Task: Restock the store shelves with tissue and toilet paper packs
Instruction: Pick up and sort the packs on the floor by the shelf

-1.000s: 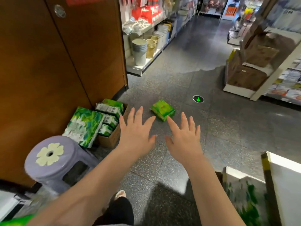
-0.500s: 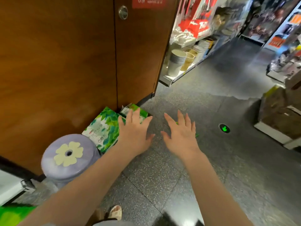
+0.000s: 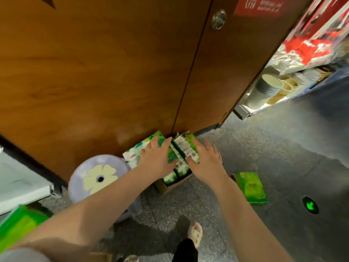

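Both my hands are down on the tissue packs in the box by the wooden door.

From my head camera: my left hand [image 3: 157, 159] and right hand [image 3: 204, 161] lie with fingers spread on the green-and-white plastic-wrapped tissue packs [image 3: 186, 148], curled round nothing, inside the open brown cardboard box [image 3: 168, 186] on the speckled grey floor [image 3: 283, 148]. A single green tissue pack [image 3: 250, 187] lies on the floor to the right, a lilac plastic stool [image 3: 98, 178] to the left.
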